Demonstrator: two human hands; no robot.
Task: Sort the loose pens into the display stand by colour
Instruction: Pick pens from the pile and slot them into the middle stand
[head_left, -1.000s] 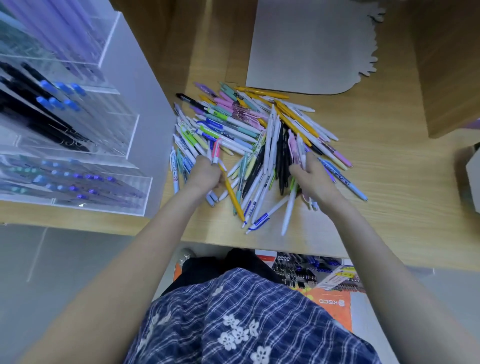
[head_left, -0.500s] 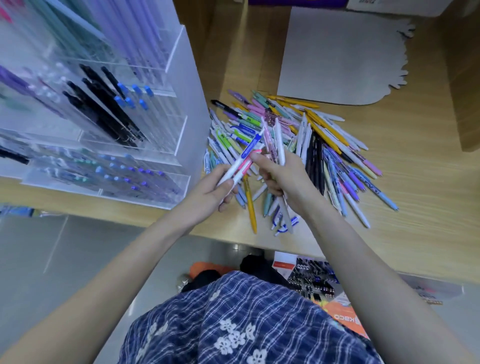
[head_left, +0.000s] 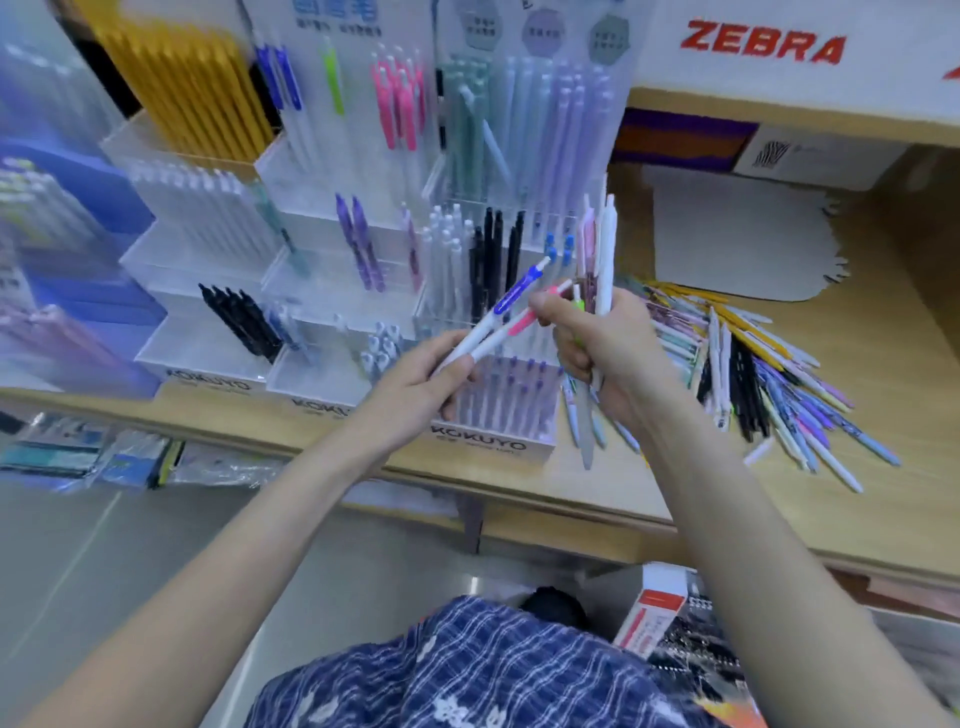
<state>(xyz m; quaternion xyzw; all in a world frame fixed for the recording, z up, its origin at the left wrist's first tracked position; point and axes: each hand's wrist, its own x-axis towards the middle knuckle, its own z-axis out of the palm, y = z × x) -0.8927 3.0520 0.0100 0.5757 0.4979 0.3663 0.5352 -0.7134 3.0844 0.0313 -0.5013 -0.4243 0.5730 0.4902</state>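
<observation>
Shirt: a blue-and-white checked shirt (head_left: 498, 675) is seen nearest the camera, below both forearms.
Left hand: the left hand (head_left: 415, 384) is curled round the lower ends of two white plastic pens, which are pinched between thumb and fingers.
Left-hand pens: a white pen with a blue clip (head_left: 506, 304) and a white pen with a pink clip (head_left: 519, 325) are fanned up and to the right from that grip, their upper ends reaching the fingertips of the other hand.
Right hand: the right hand (head_left: 602, 348) is clenched round an upright bundle of pale white and pink pens (head_left: 600, 260), whose ends stick out above and below the fist.
Shelf: a light wooden shelf board (head_left: 883, 395) lies under both grips.
Loose pens: a spread heap of mixed-coloured plastic pens (head_left: 753, 374) is left lying on the board, just right of the right-hand grip.
Display stand: a tiered clear acrylic pen stand (head_left: 363, 249) is set beyond and left of the two grips, with black, purple, white, pink and blue pens kept upright in separate compartments.
Card: a grey cardboard sheet (head_left: 737, 239) lies beyond the heap.
Sign: a white panel with red ZEBRA lettering (head_left: 763, 47) is seen farthest back.
</observation>
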